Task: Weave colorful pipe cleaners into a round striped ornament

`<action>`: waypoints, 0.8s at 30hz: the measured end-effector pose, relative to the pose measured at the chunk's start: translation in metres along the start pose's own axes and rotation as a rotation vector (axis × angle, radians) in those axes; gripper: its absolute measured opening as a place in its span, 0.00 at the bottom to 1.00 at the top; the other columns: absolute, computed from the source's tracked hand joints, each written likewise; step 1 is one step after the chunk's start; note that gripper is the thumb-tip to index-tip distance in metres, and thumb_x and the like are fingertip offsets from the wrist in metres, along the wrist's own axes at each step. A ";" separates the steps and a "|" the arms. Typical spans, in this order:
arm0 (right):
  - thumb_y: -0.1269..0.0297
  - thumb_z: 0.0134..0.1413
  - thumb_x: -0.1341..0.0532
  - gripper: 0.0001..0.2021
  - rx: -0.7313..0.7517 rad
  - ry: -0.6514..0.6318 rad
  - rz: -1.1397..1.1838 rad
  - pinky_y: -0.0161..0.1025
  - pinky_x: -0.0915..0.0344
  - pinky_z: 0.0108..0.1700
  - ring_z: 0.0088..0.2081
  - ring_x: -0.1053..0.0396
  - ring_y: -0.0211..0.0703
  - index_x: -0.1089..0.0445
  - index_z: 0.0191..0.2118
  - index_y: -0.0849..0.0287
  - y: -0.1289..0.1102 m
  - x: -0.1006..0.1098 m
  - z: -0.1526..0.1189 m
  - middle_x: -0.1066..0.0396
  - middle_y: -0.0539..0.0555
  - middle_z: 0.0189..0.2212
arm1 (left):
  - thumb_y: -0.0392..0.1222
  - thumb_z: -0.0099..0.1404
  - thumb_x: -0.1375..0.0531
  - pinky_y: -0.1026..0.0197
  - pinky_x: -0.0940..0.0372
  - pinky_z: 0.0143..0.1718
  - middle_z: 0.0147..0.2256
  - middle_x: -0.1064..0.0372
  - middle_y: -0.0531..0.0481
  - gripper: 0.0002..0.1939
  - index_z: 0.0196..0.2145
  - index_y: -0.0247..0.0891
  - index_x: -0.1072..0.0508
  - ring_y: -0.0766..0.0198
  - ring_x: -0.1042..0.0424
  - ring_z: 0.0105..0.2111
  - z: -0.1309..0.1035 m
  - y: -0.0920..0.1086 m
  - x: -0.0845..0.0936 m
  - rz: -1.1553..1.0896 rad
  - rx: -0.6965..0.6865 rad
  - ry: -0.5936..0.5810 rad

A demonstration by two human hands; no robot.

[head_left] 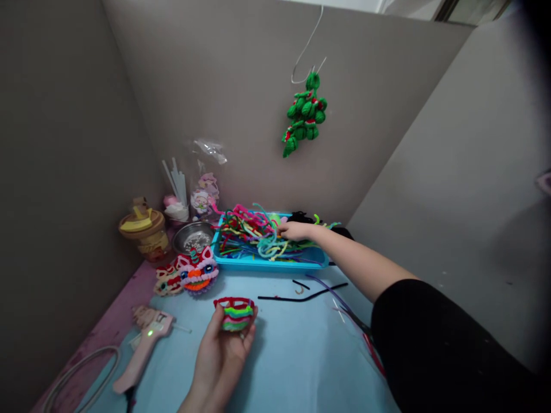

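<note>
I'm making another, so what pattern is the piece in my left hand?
The piece has multicoloured stripes and a red rim, shown in the head view.

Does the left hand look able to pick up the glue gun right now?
Probably not as it stands: the left hand is holding the striped piece. Otherwise the way to the glue gun looks free, with nothing lying between them.
</note>
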State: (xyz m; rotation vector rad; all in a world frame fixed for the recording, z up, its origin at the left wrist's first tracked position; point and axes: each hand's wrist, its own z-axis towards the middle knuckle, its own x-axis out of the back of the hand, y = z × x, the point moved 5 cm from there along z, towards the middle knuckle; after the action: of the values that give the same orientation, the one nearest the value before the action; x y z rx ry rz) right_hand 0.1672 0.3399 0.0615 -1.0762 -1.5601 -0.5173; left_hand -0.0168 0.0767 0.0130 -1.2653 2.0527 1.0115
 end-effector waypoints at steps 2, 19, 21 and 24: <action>0.72 0.51 0.47 0.15 0.025 -0.030 0.018 0.32 0.36 0.38 0.39 0.31 0.42 0.28 0.43 0.58 0.001 -0.001 -0.004 0.26 0.53 0.39 | 0.39 0.60 0.42 0.56 0.29 0.31 0.40 0.29 0.41 0.14 0.45 0.37 0.34 0.49 0.26 0.41 -0.001 -0.001 0.000 0.000 0.008 -0.004; 0.68 0.53 0.43 0.12 0.459 0.535 -0.252 0.46 0.42 0.51 0.53 0.43 0.50 0.27 0.43 0.55 -0.086 0.042 -0.016 0.40 0.58 0.56 | 0.37 0.60 0.42 0.54 0.29 0.35 0.40 0.28 0.43 0.09 0.40 0.37 0.31 0.51 0.26 0.41 -0.002 -0.001 0.002 -0.012 -0.068 -0.008; 0.67 0.50 0.40 0.09 0.474 0.456 -0.279 0.49 0.43 0.51 0.54 0.45 0.52 0.25 0.37 0.55 -0.087 0.036 -0.004 0.42 0.56 0.58 | 0.37 0.61 0.42 0.52 0.30 0.37 0.39 0.27 0.43 0.07 0.38 0.37 0.31 0.51 0.26 0.42 -0.001 0.001 0.003 -0.024 -0.079 -0.024; 0.67 0.51 0.40 0.06 0.450 0.489 -0.108 0.48 0.44 0.53 0.52 0.41 0.49 0.24 0.32 0.56 -0.077 0.047 0.003 0.34 0.55 0.52 | 0.41 0.62 0.43 0.45 0.31 0.40 0.39 0.27 0.42 0.06 0.36 0.38 0.30 0.47 0.27 0.43 0.000 0.005 0.005 -0.044 -0.090 -0.059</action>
State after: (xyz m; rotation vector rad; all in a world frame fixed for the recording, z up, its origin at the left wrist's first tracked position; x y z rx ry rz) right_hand 0.1014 0.3215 0.1208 -0.4767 -1.2197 -0.4332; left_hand -0.0229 0.0754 0.0112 -1.3043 1.9464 1.1193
